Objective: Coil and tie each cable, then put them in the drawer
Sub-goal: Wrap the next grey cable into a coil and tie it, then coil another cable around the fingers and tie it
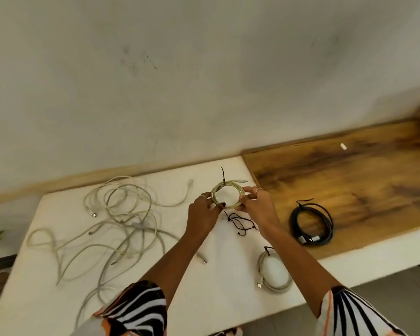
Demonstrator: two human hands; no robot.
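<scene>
the white worktop (58, 299) carries nearly everything, with a wooden panel (349, 180) set into its right part. the largest thing on it is the loose tangle of pale cables (121, 219) sprawled over the left half, probably left there because it is the pile yet to be coiled. on the wooden panel lies a black coiled cable (312, 224), already bound with a tie, and nearer the front edge a pale coiled cable (273, 272) also tied; both look set aside to the right as finished work awaiting the drawer, which is not in view.

above the middle of the worktop the small pale coil (227, 196) is held up between both hands, so the loops cannot spring apart. the left hand (205, 212) has its grip clamped on the coil's left side, the right hand (255, 202) pinches its right side. a black tie (223, 177) already cinches the top of the coil, tail sticking up. below the hands lie spare black ties (240, 223), kept within easy reach.
</scene>
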